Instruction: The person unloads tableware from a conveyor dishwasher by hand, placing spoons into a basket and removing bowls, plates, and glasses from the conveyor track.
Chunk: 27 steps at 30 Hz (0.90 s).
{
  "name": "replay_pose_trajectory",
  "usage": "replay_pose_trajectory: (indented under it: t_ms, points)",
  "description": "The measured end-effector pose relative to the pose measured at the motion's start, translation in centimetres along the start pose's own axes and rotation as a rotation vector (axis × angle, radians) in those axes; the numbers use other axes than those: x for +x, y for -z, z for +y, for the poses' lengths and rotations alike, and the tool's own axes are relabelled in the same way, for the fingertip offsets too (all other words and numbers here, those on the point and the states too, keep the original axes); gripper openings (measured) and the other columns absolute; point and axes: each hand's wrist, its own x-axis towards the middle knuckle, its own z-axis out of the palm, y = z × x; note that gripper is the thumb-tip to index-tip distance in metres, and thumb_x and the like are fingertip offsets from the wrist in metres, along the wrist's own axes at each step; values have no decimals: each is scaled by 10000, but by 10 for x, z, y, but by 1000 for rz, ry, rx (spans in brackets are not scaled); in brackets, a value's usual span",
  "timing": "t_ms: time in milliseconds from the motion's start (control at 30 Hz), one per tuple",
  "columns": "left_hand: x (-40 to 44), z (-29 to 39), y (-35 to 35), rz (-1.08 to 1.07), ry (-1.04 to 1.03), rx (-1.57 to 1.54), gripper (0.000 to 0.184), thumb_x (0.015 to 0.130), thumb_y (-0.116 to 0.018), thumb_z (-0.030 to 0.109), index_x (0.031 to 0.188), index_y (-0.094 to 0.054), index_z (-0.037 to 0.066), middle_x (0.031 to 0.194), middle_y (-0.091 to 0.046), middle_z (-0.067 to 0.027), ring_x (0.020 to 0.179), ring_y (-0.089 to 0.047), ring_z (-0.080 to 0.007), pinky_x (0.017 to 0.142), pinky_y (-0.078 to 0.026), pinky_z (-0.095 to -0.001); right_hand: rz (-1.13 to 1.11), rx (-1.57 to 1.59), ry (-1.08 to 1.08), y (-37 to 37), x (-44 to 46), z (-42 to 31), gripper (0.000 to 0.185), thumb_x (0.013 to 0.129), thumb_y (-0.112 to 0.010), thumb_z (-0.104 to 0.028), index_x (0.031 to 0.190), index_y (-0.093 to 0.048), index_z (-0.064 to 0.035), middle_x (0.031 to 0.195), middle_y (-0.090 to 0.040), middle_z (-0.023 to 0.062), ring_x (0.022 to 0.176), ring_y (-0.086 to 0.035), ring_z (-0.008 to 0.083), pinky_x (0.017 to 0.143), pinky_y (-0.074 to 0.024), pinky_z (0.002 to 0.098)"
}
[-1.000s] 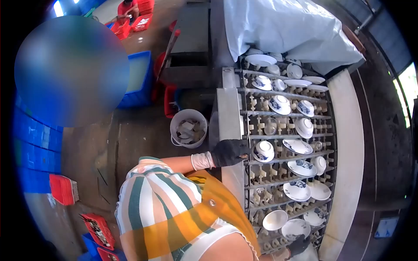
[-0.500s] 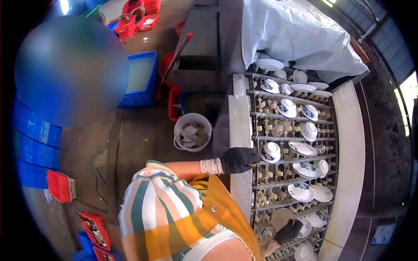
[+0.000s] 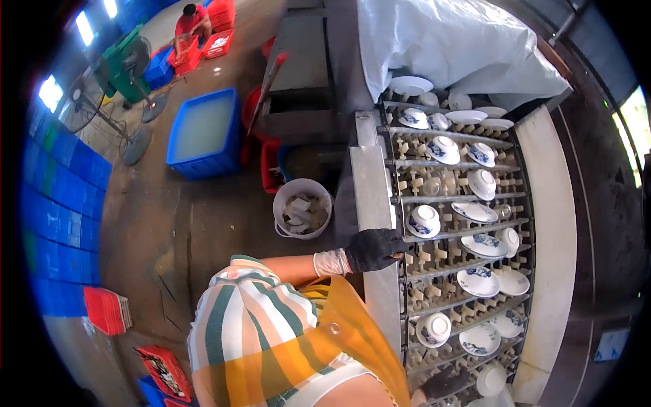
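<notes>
Low in view on the peg rack (image 3: 424,256), the white bowl (image 3: 491,378) lies just beside the blurred right hand (image 3: 445,383) — far nearer it than the left hand (image 3: 373,251), curled at the metal ledge (image 3: 374,190) — whether either grasps anything, I cannot tell.

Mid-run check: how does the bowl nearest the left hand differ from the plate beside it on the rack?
The bowl is deep, while the plate is shallow. The bowl sits upside down, base up; the plate leans, appearing as a narrow oval. The bowl is close to the left hand; the plate is farther across the rack. Both are mainly white.
</notes>
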Motion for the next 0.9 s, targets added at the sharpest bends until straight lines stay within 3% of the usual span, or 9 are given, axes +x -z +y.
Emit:
replay_pose_trajectory:
  t_ms: [67, 133, 433, 500, 667, 700, 767, 833, 900]
  points:
    - [-1, 2, -4, -1, -22, 7, 166, 758, -659, 128, 916, -608, 117, 833, -599, -71, 759, -606, -261, 637, -493, -369, -9, -289, 2, -4, -16, 71, 413, 900, -602, -251, 1195, -559, 34, 1198, -578, 211, 1134, -531, 346, 1000, -393, 411]
    - [-1, 5, -8, 15, -36, 16, 168, 758, -660, 130, 917, -610, 112, 827, -596, -72, 758, -604, -264, 635, -492, -372, -546, -182, -267, -16, -28, 115, 524, 917, -540, -389, 1216, -542, 42, 1247, -554, 219, 1148, -529, 334, 992, -396, 405]
    - [-5, 16, -18, -26, -2, 22, 181, 772, -649, 144, 948, -627, 106, 836, -601, -89, 771, -604, -270, 658, -500, -379, -904, -382, -334, 11, -11, 104, 582, 870, -530, -466, 1276, -525, -49, 1272, -557, 167, 1145, -521, 359, 968, -404, 418]
    - [-6, 19, -17, -57, -4, 2, 174, 775, -644, 134, 946, -627, 109, 844, -603, -96, 793, -605, -279, 680, -504, -384, -823, -144, -501, 29, -19, 128, 764, 829, -480, -668, 1345, -485, -105, 1352, -500, 140, 1247, -446, 337, 1052, -315, 432]
    - [-15, 12, -32, -17, -156, 55, 220, 788, -613, 149, 989, -624, 59, 914, -623, -132, 840, -620, -302, 738, -509, -387, -845, -161, -63, 16, -48, 172, 663, 789, -706, -272, 1366, -437, -84, 1335, -476, 161, 1232, -442, 284, 1040, -355, 361]
    - [-18, 16, -34, -30, -46, -20, 207, 771, -622, 117, 970, -642, 60, 945, -640, -142, 886, -625, -313, 780, -510, -394, -591, -3, 41, -11, -94, 223, 593, 848, -644, -278, 1360, -439, -60, 1362, -469, 130, 1211, -459, 275, 1002, -403, 391]
    - [-24, 19, -39, -6, -34, -35, 230, 727, -628, 53, 953, -664, 74, 921, -655, -142, 868, -630, -322, 780, -506, -407, -326, 1263, -936, 22, -74, 133, 488, 961, -421, -290, 1389, -406, -56, 1426, -413, 100, 1188, -476, 292, 904, -478, 442]
    - [-27, 26, -44, 1, -12, -59, 264, 702, -666, 36, 962, -669, 83, 882, -644, -135, 814, -627, -315, 722, -506, -391, -332, 1205, -847, 22, -71, 125, 500, 953, -433, -269, 1380, -404, -10, 1420, -415, 128, 1202, -488, 313, 952, -453, 429]
    - [-24, 29, -52, -7, -19, 0, 260, 712, -684, 14, 965, -671, 74, 882, -632, -122, 776, -627, -284, 679, -505, -358, -776, -5, -209, 15, -56, 154, 614, 832, -646, -238, 1381, -422, -82, 1367, -482, 154, 1233, -491, 267, 1000, -423, 363]
